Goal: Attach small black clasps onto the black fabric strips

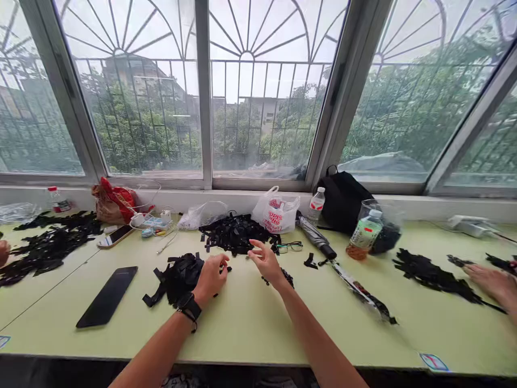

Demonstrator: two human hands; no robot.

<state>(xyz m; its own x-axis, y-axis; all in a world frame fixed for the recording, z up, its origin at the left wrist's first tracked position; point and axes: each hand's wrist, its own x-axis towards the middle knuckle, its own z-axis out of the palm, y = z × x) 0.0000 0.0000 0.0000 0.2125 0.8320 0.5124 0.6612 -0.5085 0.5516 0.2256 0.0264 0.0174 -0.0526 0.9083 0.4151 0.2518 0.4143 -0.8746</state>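
Observation:
My left hand (211,278), with a black watch (189,306) on its wrist, is curled at the right side of a heap of black fabric-like strips (181,277). Its fingers are bent together, and a dark bit shows by the fingertips, too small to name. My right hand (265,262) hovers a short way to the right, fingers apart and nothing visible between them. Just beyond it lies a larger pile of small black pieces (236,231). Partly hidden behind my right wrist is a small cluster of black parts (287,277).
A black phone (107,296) lies left, glasses (291,247) and a folded umbrella (317,237) right. Behind stand a white plastic bag (277,210), bottles (365,231) and a black backpack (343,199). Other people's hands (490,283) appear at both edges near black strips (432,275).

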